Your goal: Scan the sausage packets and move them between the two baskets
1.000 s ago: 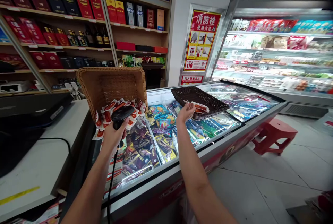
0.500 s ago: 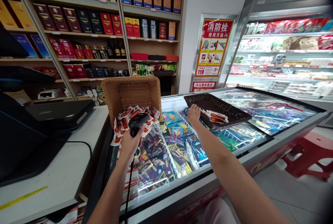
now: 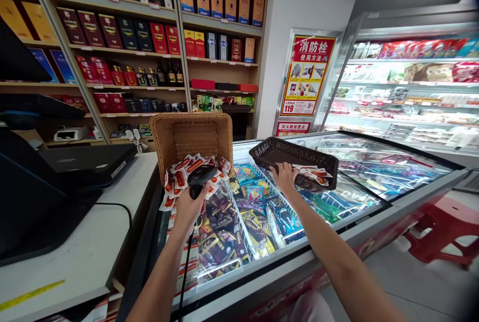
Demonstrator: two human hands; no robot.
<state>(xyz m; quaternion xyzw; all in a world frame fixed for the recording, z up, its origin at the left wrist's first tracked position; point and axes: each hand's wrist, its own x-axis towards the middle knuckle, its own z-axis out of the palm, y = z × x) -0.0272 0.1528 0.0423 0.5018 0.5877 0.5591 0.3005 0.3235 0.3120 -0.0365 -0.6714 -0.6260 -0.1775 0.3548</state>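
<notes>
My left hand (image 3: 190,208) is wrapped round the handle of a black barcode scanner (image 3: 202,175), whose cord hangs down. Just behind the scanner, packaged sausages (image 3: 182,178) in clear wrappers spill at the mouth of a tan wicker basket (image 3: 190,121) tipped on its side. To the right, my right hand (image 3: 285,177) curls its fingers over the near rim of a dark brown wicker basket (image 3: 262,151). A few wrapped sausages (image 3: 316,173) lie in that basket, right of the fingers. Both baskets rest on the glass-topped freezer (image 3: 269,264).
Bagged ice creams (image 3: 258,222) lie in wire racks under the glass. A white counter (image 3: 86,242) with a black machine (image 3: 90,160) stands at left. Shelves of boxed bottles (image 3: 138,33) rise behind. A red stool (image 3: 443,230) and an open fridge (image 3: 415,82) are at right.
The dark basket has slid left and turned, with my right hand now further along its near side. My left hand keeps the scanner in nearly the same place. The view has shifted slightly.
</notes>
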